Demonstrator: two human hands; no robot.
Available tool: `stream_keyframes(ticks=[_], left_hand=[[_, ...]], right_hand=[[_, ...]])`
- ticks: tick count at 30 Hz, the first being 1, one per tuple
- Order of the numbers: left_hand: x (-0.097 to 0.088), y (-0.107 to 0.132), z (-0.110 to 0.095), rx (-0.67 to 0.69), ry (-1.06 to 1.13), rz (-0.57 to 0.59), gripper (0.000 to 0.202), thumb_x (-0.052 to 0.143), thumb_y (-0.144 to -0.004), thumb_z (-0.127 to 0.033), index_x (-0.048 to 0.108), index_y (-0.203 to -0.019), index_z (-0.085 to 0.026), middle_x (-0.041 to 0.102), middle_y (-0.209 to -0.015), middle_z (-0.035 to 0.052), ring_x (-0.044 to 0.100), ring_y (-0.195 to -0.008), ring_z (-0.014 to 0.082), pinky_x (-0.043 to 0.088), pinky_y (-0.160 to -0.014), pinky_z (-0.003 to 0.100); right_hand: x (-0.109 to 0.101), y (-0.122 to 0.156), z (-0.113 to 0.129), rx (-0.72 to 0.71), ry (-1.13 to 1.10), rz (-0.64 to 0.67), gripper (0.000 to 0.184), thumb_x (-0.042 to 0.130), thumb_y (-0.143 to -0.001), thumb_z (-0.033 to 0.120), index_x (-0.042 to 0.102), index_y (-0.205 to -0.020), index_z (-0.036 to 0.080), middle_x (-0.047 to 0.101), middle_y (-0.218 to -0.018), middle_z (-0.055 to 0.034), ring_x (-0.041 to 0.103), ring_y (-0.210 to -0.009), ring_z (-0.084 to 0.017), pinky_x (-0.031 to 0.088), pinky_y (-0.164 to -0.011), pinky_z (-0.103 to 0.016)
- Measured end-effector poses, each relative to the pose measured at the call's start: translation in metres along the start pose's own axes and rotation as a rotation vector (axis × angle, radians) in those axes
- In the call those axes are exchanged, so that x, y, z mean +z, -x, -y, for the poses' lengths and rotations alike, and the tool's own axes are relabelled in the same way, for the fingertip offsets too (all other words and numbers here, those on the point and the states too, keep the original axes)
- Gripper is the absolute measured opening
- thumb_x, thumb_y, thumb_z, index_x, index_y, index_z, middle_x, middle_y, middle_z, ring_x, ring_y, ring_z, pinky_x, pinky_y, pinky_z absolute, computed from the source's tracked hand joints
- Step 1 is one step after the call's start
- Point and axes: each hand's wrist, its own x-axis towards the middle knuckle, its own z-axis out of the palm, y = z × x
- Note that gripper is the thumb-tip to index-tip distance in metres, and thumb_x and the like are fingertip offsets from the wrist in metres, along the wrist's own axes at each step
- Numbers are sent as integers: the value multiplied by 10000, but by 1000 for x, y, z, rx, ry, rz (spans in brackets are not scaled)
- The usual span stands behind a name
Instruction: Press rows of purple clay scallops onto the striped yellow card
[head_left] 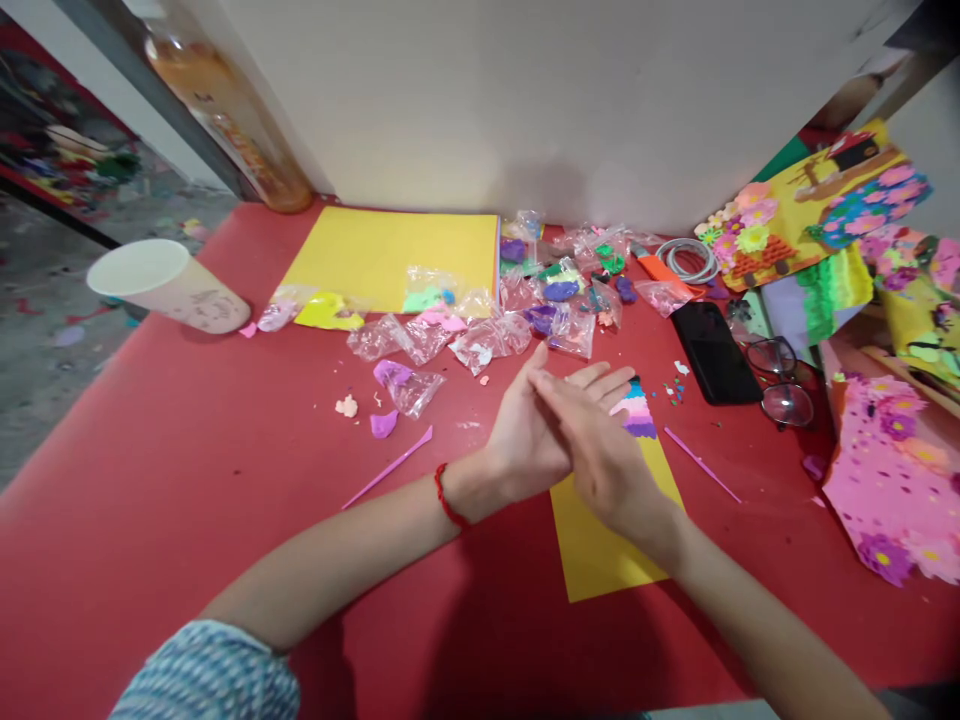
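Over a yellow card (619, 545), my left hand (525, 440) lies palm up with its fingers stretched out, a red cord bracelet (448, 497) at the wrist. My right hand (611, 450) rests flat across that palm, its fingers straight. Whatever may be between the two palms is hidden. The top of the card carries blue, pink and purple clay (637, 412), partly covered by my fingers. A pink modelling stick (388, 467) lies to the left and another pink stick (703, 465) to the right.
Small bags of coloured clay (491, 340) lie behind my hands, near a yellow sheet (397, 255). At left are a tipped paper cup (169, 285) and a bottle (232, 120). A phone (715, 353), glasses (786, 403) and clay-decorated cards (892, 480) occupy the right.
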Motion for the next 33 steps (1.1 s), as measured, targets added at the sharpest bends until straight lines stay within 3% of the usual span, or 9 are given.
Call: stream_keyframes(ticks=[2, 4, 6, 8, 11, 17, 22, 26, 33], left_hand=[[-10, -12, -5, 97, -84, -35, 467, 210, -916, -426, 581, -927, -141, 644, -964, 116, 608, -984, 222, 475, -888, 393], [-26, -28, -14, 352, -396, -197, 177, 419, -860, -272, 557, -899, -168, 625, -975, 79, 596, -936, 197, 482, -861, 373], [-43, -47, -25, 547, -899, -304, 86, 479, -799, -142, 558, -829, -156, 621, -928, 83, 579, -905, 204, 461, -866, 380], [-56, -66, -35, 626, -1363, -304, 182, 518, -763, -68, 564, -924, -139, 608, -1026, 110, 540, -1007, 238, 404, -933, 413], [-66, -88, -42, 560, -1734, -308, 212, 599, -729, -68, 575, -932, -123, 607, -1028, 146, 514, -1043, 314, 387, -901, 482], [-64, -95, -44, 587, -1753, -243, 82, 577, -746, -65, 589, -730, -145, 618, -810, 86, 554, -855, 243, 436, -764, 369], [-51, -78, -54, 676, -1537, -124, 90, 587, -739, -59, 626, -720, -137, 588, -693, 36, 525, -694, 168, 416, -646, 277], [-39, -62, -60, 589, -1409, -38, 118, 587, -758, -66, 656, -683, -125, 609, -646, 15, 514, -589, 123, 387, -596, 247], [-28, -41, -61, 542, -1322, 162, 231, 515, -836, -124, 663, -660, -146, 622, -596, -19, 513, -541, 88, 368, -545, 195]], right_hand=[[-13, -2, -13, 177, -81, -156, 427, 285, -887, 118, 479, -1249, 234, 642, -1096, -50, 632, -933, -144, 510, -806, -308], [-25, -9, -33, 405, -71, -272, 322, 340, -878, 149, 602, -1056, 205, 670, -863, -24, 606, -625, -113, 494, -625, -268], [-32, -20, -56, 521, -55, -209, 243, 422, -863, 224, 643, -953, 180, 646, -706, -6, 583, -599, -121, 466, -608, -260], [-29, -32, -76, 551, -33, -157, 213, 492, -831, 293, 667, -850, 173, 663, -710, -19, 595, -659, -143, 459, -658, -278], [-11, -51, -99, 592, -29, -77, 133, 563, -750, 250, 674, -750, 175, 694, -739, -39, 604, -682, -164, 461, -673, -298], [7, -68, -111, 587, -45, -86, 130, 545, -713, 142, 667, -750, 172, 705, -800, -54, 620, -731, -170, 471, -730, -330], [-10, -64, -93, 526, -203, -198, 121, 569, -735, 194, 650, -821, 169, 691, -882, -52, 621, -808, -161, 476, -773, -327], [-23, -58, -72, 601, -469, -161, 150, 557, -761, 210, 651, -871, 167, 695, -847, -36, 638, -810, -145, 481, -799, -318], [-26, -44, -63, 690, -526, -190, 231, 713, -651, 297, 691, -850, 181, 698, -784, -26, 636, -765, -168, 499, -735, -326]])
